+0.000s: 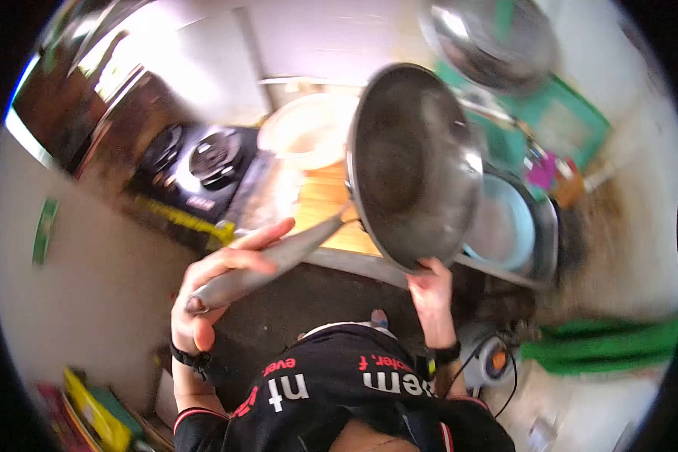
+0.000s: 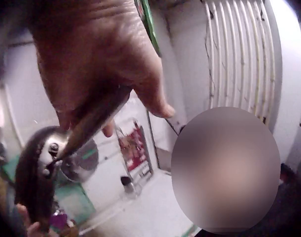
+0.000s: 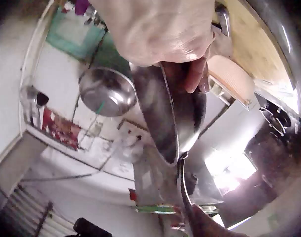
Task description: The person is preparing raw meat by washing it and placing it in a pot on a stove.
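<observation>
A dark wok (image 1: 414,166) with a long grey handle (image 1: 305,245) is held up in front of the body, tilted so its hollow inside shows in the head view. My left hand (image 1: 197,277) holds the handle near its end, the fingers loosely around it and the thumb apart. At the wok's near rim, my right hand (image 1: 431,290) grips the edge between thumb and fingers. From the right wrist, the wok (image 3: 155,108) appears side-on with fingers over its rim. In the left wrist view, the handle (image 2: 98,116) crosses beneath the palm of the left hand (image 2: 103,54).
A gas stove (image 1: 203,162) stands on the left of the counter, beside a pale basket (image 1: 309,128) and a wooden board (image 1: 328,203). At right, a light blue basin (image 1: 501,226) sits in the sink. A steel bowl (image 1: 490,38) hangs on the wall above a green rack (image 1: 580,120).
</observation>
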Action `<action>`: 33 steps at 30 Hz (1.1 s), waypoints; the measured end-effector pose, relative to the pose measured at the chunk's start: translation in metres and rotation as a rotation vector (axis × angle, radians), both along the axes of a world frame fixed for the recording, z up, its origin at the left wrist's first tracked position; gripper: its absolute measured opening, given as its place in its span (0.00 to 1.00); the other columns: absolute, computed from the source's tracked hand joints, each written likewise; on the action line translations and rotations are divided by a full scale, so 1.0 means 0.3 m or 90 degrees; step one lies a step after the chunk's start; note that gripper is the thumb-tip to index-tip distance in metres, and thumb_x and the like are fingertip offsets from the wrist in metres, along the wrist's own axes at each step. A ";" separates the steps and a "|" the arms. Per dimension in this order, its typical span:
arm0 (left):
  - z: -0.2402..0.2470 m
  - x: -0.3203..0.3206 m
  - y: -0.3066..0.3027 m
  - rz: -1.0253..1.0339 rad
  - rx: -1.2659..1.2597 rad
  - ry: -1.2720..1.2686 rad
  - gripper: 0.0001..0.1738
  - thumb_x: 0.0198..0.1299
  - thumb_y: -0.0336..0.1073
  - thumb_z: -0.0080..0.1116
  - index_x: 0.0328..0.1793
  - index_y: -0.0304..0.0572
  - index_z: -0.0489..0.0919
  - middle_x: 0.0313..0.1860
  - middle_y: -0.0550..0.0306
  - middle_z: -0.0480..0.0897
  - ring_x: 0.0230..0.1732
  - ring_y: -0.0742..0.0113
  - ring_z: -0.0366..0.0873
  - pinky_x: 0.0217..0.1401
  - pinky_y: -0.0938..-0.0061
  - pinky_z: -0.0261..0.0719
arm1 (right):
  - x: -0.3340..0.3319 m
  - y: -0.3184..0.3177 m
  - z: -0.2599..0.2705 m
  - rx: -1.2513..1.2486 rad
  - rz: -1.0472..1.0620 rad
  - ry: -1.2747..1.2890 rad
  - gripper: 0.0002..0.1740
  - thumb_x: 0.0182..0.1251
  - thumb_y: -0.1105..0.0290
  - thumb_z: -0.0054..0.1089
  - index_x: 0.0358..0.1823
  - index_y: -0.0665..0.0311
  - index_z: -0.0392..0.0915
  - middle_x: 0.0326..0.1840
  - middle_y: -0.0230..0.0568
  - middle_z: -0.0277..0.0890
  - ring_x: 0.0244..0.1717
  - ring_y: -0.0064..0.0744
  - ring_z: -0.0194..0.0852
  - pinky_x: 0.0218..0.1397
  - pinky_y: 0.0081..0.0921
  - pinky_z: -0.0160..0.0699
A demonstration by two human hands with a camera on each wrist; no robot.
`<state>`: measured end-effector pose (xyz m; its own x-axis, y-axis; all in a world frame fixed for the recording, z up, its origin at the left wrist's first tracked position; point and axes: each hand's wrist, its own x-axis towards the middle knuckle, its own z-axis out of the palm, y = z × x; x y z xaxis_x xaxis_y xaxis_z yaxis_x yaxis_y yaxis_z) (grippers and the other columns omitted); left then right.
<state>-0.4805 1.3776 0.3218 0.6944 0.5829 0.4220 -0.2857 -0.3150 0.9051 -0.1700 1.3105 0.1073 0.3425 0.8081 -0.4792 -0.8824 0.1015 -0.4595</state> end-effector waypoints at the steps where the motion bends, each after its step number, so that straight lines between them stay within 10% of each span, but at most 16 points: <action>1: -0.049 -0.132 -0.042 0.036 -0.106 -0.006 0.65 0.33 0.79 0.63 0.67 0.29 0.68 0.73 0.30 0.56 0.74 0.42 0.54 0.74 0.53 0.51 | -0.055 0.005 -0.006 -0.010 -0.007 -0.028 0.09 0.53 0.82 0.55 0.38 0.69 0.75 0.39 0.43 0.76 0.41 0.35 0.77 0.44 0.30 0.76; 4: -0.135 -0.511 -0.152 0.030 -0.302 -0.051 0.77 0.29 0.83 0.59 0.73 0.23 0.52 0.74 0.32 0.52 0.74 0.43 0.54 0.71 0.53 0.59 | -0.324 0.050 0.142 0.062 -0.023 -0.173 0.16 0.49 0.83 0.55 0.42 0.68 0.74 0.41 0.36 0.75 0.41 0.30 0.75 0.47 0.27 0.74; 8: -0.199 -0.897 -0.200 0.090 -0.391 0.085 0.63 0.45 0.45 0.76 0.79 0.42 0.43 0.71 0.41 0.62 0.54 0.55 0.76 0.50 0.64 0.79 | -0.635 0.171 0.233 0.065 0.057 -0.357 0.18 0.47 0.83 0.55 0.44 0.65 0.72 0.40 0.32 0.73 0.40 0.26 0.73 0.45 0.26 0.74; 11: -0.262 -1.003 -0.247 0.451 -0.164 0.557 0.30 0.49 0.37 0.70 0.57 0.37 0.72 0.36 0.44 0.82 0.36 0.58 0.82 0.39 0.65 0.78 | -0.815 0.298 0.185 0.063 0.203 -0.413 0.16 0.48 0.80 0.56 0.43 0.65 0.72 0.36 0.34 0.73 0.34 0.27 0.75 0.32 0.28 0.80; 13: -0.358 -1.058 -0.257 0.628 -0.108 0.658 0.17 0.49 0.35 0.65 0.40 0.37 0.72 0.25 0.41 0.79 0.30 0.46 0.81 0.35 0.60 0.77 | -0.988 0.384 0.225 0.079 0.286 -0.421 0.14 0.51 0.78 0.56 0.42 0.66 0.72 0.37 0.38 0.76 0.33 0.31 0.79 0.26 0.28 0.84; 17: -0.455 -1.282 -0.159 0.871 -0.072 0.691 0.11 0.45 0.31 0.61 0.34 0.40 0.73 0.24 0.41 0.78 0.31 0.41 0.80 0.34 0.57 0.76 | -1.279 0.640 0.135 0.110 0.449 -0.410 0.18 0.58 0.72 0.55 0.50 0.72 0.73 0.39 0.44 0.79 0.35 0.33 0.82 0.24 0.26 0.86; 25: -0.387 -1.778 0.450 0.964 -0.025 0.716 0.10 0.47 0.31 0.60 0.37 0.38 0.78 0.26 0.42 0.80 0.32 0.47 0.82 0.36 0.61 0.77 | -1.873 1.350 0.070 0.156 0.608 -0.370 0.18 0.59 0.69 0.50 0.46 0.75 0.73 0.37 0.50 0.82 0.30 0.42 0.84 0.29 0.27 0.86; 33: -0.392 -2.163 1.206 0.935 0.031 0.771 0.14 0.52 0.40 0.64 0.36 0.37 0.77 0.23 0.53 0.77 0.25 0.62 0.75 0.33 0.70 0.73 | -2.328 2.150 -0.074 0.136 0.477 -0.268 0.15 0.57 0.77 0.53 0.43 0.82 0.71 0.33 0.56 0.79 0.30 0.50 0.83 0.24 0.43 0.89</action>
